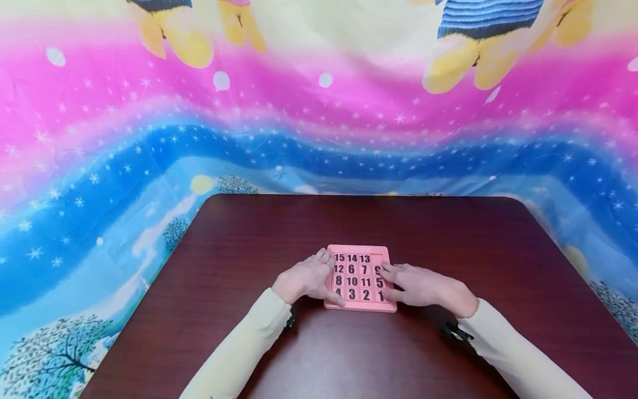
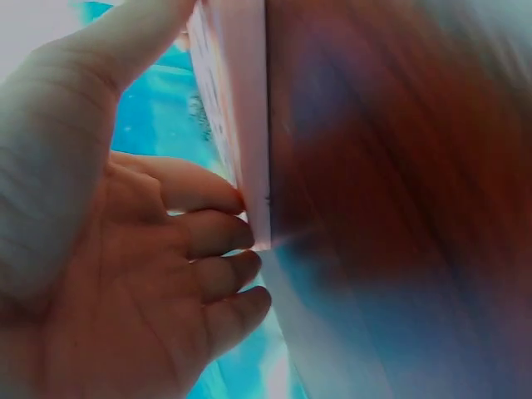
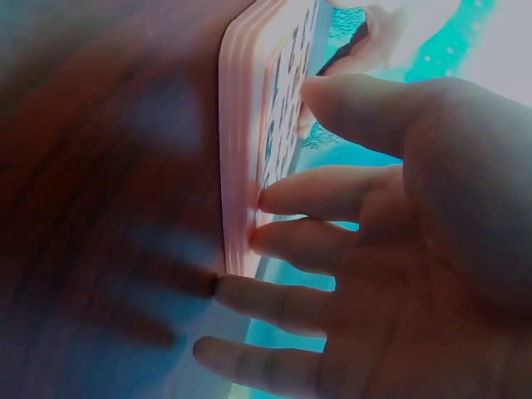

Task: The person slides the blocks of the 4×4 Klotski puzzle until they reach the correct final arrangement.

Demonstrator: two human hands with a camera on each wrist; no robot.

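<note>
A pink sliding number puzzle (image 1: 353,304) lies flat on the dark wooden table, with black numerals on its square tiles. The gap among the tiles is at its top right corner. My left hand (image 1: 310,278) rests along the puzzle's left edge, its thumb over the lower left corner. In the left wrist view, the fingertips (image 2: 241,229) touch the frame's side. From the right, my right hand (image 1: 423,285) reaches over the right-hand column, fingers near the 9 and thumb by the 1. The right wrist view has its fingers extended, two of them at the frame's edge (image 3: 239,166).
The reddish-brown table (image 1: 279,221) has rounded far corners. Behind and beside it hangs a pink and blue printed cloth (image 1: 319,133) with snowflakes and trees. Small black wrist devices (image 1: 456,331) show below both forearms.
</note>
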